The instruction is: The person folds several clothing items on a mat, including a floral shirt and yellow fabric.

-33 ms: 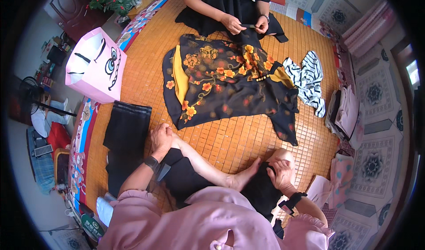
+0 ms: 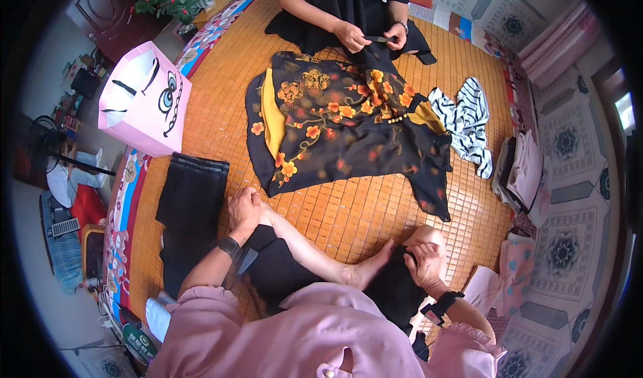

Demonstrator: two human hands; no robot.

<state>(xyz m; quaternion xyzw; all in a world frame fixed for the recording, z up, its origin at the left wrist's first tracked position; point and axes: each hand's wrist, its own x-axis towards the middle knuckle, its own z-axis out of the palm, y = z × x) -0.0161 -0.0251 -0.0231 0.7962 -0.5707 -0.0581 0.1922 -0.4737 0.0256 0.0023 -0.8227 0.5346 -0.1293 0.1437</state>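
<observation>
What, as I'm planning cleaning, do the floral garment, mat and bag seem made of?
Floral garment: chiffon-like cloth, perhaps, matte and softly draped. Mat: likely bamboo or wood; glossy tiles catch light. Bag: probably smooth paper; walls stand stiff.

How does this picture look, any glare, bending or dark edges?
In the head view, a pale sheen lies on the orange mat right of the flowered black garment; in the head view, the bright pane at far right looks washed out; also in the head view, fisheye bending curves the mat's edges and the corners go black.
</observation>
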